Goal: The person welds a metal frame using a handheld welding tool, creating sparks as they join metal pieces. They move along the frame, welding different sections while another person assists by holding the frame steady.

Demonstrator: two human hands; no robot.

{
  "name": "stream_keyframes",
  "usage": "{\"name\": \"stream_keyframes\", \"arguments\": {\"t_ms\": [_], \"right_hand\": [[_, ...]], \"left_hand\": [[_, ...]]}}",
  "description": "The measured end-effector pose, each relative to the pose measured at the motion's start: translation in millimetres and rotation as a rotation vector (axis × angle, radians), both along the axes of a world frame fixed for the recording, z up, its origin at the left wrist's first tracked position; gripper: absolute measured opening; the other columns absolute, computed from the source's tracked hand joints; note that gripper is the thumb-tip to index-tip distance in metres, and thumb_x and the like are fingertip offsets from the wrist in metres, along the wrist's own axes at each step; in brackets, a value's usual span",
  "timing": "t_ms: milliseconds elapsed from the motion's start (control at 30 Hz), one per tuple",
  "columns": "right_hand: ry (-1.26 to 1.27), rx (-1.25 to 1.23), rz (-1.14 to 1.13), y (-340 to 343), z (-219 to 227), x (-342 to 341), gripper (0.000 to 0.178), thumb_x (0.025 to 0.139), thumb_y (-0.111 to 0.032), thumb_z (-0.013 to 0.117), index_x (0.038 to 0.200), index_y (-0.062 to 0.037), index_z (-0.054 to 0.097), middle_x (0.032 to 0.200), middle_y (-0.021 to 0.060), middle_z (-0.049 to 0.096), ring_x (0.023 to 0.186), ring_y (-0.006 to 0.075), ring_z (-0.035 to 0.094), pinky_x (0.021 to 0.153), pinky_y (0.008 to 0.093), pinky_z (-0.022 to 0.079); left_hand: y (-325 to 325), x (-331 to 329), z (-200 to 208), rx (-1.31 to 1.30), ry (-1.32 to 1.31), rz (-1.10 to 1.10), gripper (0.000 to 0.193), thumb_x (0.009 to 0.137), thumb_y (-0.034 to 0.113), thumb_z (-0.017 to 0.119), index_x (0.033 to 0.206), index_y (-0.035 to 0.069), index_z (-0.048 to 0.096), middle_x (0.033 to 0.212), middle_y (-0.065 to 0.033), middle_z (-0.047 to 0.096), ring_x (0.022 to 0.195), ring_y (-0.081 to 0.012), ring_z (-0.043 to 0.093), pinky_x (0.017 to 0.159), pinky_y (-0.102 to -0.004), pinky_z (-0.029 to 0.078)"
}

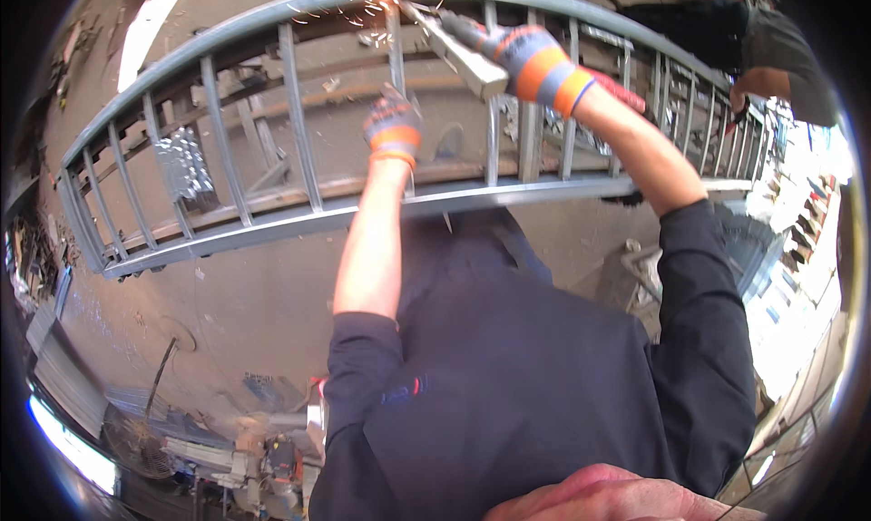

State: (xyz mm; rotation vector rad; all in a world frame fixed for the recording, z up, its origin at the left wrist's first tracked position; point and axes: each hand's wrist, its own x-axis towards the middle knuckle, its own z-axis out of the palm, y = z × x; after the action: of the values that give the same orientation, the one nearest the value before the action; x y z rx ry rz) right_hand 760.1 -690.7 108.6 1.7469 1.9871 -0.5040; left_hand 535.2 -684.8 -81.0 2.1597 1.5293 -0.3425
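A long metal frame like a railing (299, 217), with several upright bars between two rails, lies across the view. My left hand (393, 129), in a grey and orange glove, is closed around one of its bars (396, 54). My right hand (535, 60), gloved alike, grips a long pale power tool (463, 60) with a narrow tip; its exact kind is unclear. The tip reaches the far rail at the top of that same bar. Orange sparks (386, 6) spray from there, mostly leftward. A red part (617, 90) shows behind my right wrist, partly hidden.
Another person's hand (746, 87) is near the frame's right end. A crinkled silvery sheet (186, 167) shows between bars at left. Below left are a standing fan (141, 439) and machinery (281, 462). Metal pieces (635, 272) stand to my right.
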Motion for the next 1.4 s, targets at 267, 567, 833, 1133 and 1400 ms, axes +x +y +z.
{"name": "stream_keyframes", "arguments": {"t_ms": [267, 567, 833, 1133, 1400], "right_hand": [[0.724, 0.435, -0.128, -62, 133, 55, 0.058, 0.096, -0.005, 0.071, 0.151, -0.0043, 0.053, 0.112, 0.0094, 0.075, 0.092, 0.0176, 0.075, 0.082, 0.0324, 0.062], [0.583, -0.064, -0.611, -181, 257, 133, 0.060, 0.089, -0.007, 0.076, 0.146, -0.0034, 0.058, 0.118, 0.0112, 0.073, 0.103, 0.0229, 0.072, 0.091, 0.0354, 0.058], [0.739, -0.459, -0.461, -166, 170, 169, 0.062, 0.084, -0.008, 0.081, 0.142, -0.0027, 0.062, 0.123, 0.0128, 0.072, 0.114, 0.0276, 0.069, 0.100, 0.0380, 0.055], [1.018, -0.627, -0.342, -152, -15, 149, 0.057, 0.080, -0.009, 0.085, 0.135, -0.0016, 0.068, 0.120, 0.0140, 0.072, 0.113, 0.0279, 0.068, 0.100, 0.0380, 0.054], [1.121, -0.741, -0.249, -160, -63, 139, 0.045, 0.083, -0.008, 0.085, 0.126, -0.0001, 0.072, 0.113, 0.0132, 0.074, 0.098, 0.0248, 0.070, 0.092, 0.0343, 0.057]], "left_hand": [[11, -14, 15, -0.041, -0.058, -0.021, 0.063, 0.100, 0.058, 0.061, 0.131, 0.003, 0.066, 0.115, -0.0227, 0.077, 0.108, -0.0413, 0.075, 0.091, -0.0536, 0.061], [-16, -96, 48, 0.031, -0.254, -0.258, 0.054, 0.096, 0.037, 0.073, 0.137, 0.004, 0.065, 0.127, -0.0208, 0.071, 0.119, -0.0401, 0.067, 0.103, -0.0495, 0.052], [-58, -82, 64, 0.264, -0.368, -0.260, 0.057, 0.087, 0.029, 0.080, 0.139, 0.011, 0.065, 0.137, -0.0192, 0.064, 0.126, -0.0408, 0.061, 0.107, -0.0505, 0.049], [-93, -121, 33, 0.414, -0.223, -0.075, 0.051, 0.085, 0.030, 0.079, 0.133, 0.012, 0.071, 0.137, -0.0183, 0.066, 0.128, -0.0396, 0.061, 0.111, -0.0514, 0.047], [-91, -121, 34, 0.425, -0.256, -0.077, 0.047, 0.088, 0.028, 0.077, 0.132, 0.011, 0.072, 0.131, -0.0174, 0.069, 0.121, -0.0398, 0.065, 0.106, -0.0507, 0.050]]}}
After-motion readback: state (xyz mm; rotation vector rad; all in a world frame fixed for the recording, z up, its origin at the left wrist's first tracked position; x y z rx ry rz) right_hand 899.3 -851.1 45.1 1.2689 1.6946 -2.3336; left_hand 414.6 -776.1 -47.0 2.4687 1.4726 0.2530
